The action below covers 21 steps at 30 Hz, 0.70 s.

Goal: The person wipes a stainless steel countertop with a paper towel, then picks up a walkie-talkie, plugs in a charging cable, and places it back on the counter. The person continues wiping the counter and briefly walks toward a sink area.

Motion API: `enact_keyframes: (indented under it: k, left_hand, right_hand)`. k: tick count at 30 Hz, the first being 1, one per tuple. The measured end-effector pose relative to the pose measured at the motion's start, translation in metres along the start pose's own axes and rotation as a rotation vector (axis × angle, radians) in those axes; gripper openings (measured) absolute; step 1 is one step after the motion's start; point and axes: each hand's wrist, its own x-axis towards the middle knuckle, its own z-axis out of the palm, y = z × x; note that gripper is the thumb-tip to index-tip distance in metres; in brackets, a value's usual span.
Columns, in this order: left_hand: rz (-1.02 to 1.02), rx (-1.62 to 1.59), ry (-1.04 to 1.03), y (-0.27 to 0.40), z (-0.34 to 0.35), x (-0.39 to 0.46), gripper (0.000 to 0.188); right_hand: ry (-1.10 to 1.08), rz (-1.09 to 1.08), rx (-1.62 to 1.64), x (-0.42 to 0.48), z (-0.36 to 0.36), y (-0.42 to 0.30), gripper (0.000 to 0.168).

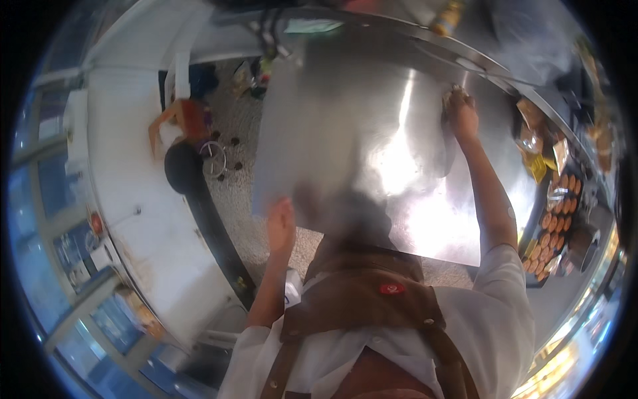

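A shiny stainless steel table [339, 134] fills the space before me, with bright light glaring off its surface. My right hand [463, 117] is stretched out over its far right part, closed on a crumpled cloth or sponge [447, 99] that rests against the steel. The fingers partly cover the cloth, so its full shape is hidden. My left hand [281, 225] is at the table's left front corner, slightly blurred and seen edge-on. Nothing shows in it, and the fingers look loosely extended.
Beyond the table's right edge lies a dark tray [551, 224] of round brown food pieces, with packets [536, 159] behind it. A yellow-capped bottle [447, 19] stands at the back. Leftward are a wheeled stool [214, 159], a white counter [134, 209] and a person's arm [162, 124].
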Motion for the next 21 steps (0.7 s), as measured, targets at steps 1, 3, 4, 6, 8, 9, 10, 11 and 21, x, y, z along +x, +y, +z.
enact_keyframes:
  k: [1,3,4,6,8,9,10,11,21]
  left_hand:
    - [0.023,0.112,-0.043,-0.013,-0.003,-0.016,0.027]
    - [-0.114,-0.006,-0.095,-0.023,-0.004,-0.049,0.027]
    - [-0.178,-0.069,-0.123,-0.027,-0.002,-0.060,0.027]
    - [-0.184,-0.096,-0.097,-0.027,-0.001,-0.076,0.026]
    - [-0.215,-0.124,-0.082,-0.029,-0.001,-0.095,0.026]
    - [-0.226,-0.135,-0.091,-0.029,-0.002,-0.095,0.026]
    - [-0.244,-0.144,-0.100,-0.031,-0.003,-0.097,0.027]
    - [-0.235,-0.124,-0.115,-0.036,-0.003,-0.098,0.028]
    - [-0.214,-0.364,-0.060,-0.053,-0.017,-0.084,0.025]
  right_hand:
    - [-0.011,-0.072,-0.012,0.018,0.017,-0.011,0.036]
    - [0.009,-0.162,0.054,0.045,0.035,-0.062,0.042]
    - [0.019,-0.204,0.086,0.055,0.041,-0.093,0.046]
    - [-0.136,-0.181,0.039,0.064,0.045,-0.164,0.049]
    - [-0.158,-0.386,-0.007,0.046,0.042,-0.241,0.044]
    - [-0.113,-0.477,0.075,0.045,0.051,-0.260,0.040]
    - [-0.077,-0.564,0.161,0.043,0.064,-0.277,0.035]
    - [-0.110,-0.569,0.173,0.036,0.072,-0.297,0.032]
    - [-0.406,-1.072,0.503,-0.209,0.143,-0.399,0.038]
